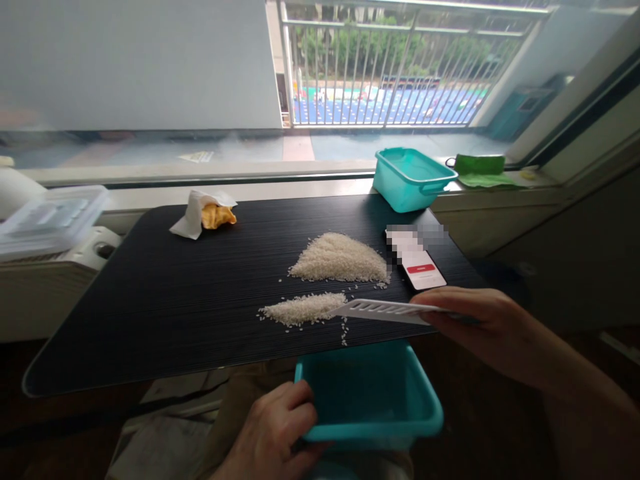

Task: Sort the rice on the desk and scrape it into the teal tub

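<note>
My right hand [465,313] grips a white, flat slotted plastic piece [380,309], and its far edge touches a small heap of rice [305,309] on the black table. Behind that heap lies a larger pile of rice [340,259]. A few loose grains trail toward the table's front edge. Below that edge, my left hand [283,423] has its fingers closed over the left rim of a teal plastic bin [425,400]. The bin's mouth faces up, and its inside is dark.
A phone [423,267] lies on the black table [165,307], right of the rice. Another teal bin [415,175] stands at the back right corner, near a green cloth [483,170]. A white packet with orange contents [217,215] sits back left. Clear plastic containers [55,217] are farther left.
</note>
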`<state>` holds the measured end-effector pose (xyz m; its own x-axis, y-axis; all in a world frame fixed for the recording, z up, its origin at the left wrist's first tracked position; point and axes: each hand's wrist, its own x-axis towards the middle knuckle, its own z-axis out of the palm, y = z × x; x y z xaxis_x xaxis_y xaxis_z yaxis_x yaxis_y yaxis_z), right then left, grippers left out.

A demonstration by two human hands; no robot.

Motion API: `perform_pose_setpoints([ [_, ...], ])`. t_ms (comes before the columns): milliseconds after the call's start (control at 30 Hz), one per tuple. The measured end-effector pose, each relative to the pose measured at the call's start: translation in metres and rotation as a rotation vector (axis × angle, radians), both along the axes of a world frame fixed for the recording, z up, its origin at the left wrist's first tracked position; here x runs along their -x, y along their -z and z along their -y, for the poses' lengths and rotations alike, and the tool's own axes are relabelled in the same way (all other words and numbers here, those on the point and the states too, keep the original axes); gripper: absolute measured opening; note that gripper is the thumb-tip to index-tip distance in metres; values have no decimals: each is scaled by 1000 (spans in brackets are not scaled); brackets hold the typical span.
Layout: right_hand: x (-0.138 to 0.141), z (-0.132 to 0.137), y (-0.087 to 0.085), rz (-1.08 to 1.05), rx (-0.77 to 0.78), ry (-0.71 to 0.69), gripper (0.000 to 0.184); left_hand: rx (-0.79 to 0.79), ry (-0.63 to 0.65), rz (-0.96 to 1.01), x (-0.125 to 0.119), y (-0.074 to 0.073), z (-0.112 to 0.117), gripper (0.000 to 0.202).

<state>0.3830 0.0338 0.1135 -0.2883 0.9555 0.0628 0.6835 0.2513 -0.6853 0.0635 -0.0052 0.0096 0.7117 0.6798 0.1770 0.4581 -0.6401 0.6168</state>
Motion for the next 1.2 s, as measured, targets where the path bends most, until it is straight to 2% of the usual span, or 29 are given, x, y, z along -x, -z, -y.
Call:
perform_pose_setpoints([
  [200, 42, -32, 3, 1, -24, -130, 27, -14, -21, -4, 8, 2, 1, 32],
  [333, 57, -44, 5, 18, 17, -178, 28, -28, -14, -5, 13, 2, 2, 36],
  [567, 61, -54, -1, 28, -32, -186, 30, -29, -14, -6, 15, 4, 0, 40],
  [700, 69, -61, -2, 56, -40, -253, 29, -7, -8, -13, 15, 5, -1, 35],
  [833, 75, -67, 3, 84, -53, -282, 31, 42, 1, -22, 16, 7, 1, 29],
  [1200, 68, -77, 15, 82, -88, -217, 33, 60, -3, -15, 16, 7, 2, 22],
])
